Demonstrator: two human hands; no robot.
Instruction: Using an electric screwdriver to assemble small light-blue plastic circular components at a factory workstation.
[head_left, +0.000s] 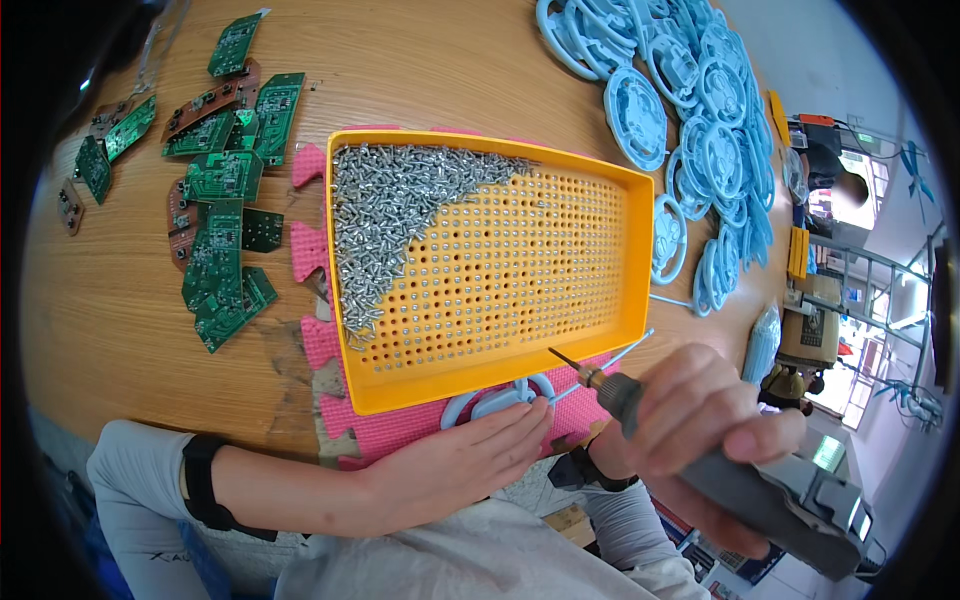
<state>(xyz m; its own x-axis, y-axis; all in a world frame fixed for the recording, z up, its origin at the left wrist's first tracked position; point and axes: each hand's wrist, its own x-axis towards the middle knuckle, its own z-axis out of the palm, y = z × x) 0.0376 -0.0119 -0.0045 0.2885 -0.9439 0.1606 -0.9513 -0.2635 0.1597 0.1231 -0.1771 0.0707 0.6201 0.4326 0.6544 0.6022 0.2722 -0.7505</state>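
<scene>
My right hand [690, 420] is wrapped round a dark grey electric screwdriver [765, 500], raised above the near right corner of the tray. Its thin bit [565, 356] points left, over the tray's near wall. My left hand [480, 450] lies across a light-blue round plastic housing [495, 402] on the pink foam mat [395, 432], holding it there. The fingers are nearly straight and cover much of the housing; the thumb is hidden. Just beyond is a yellow screw tray [490, 388], with loose silver screws [385, 215] heaped at its far left and others standing in its holes.
Green and brown circuit boards [225, 175] lie in a loose pile on the wooden table [130, 320] at left. Light-blue round plastic housings [715, 150] are heaped at the far right. Farther right, people and a metal rack [850, 270] show in the room.
</scene>
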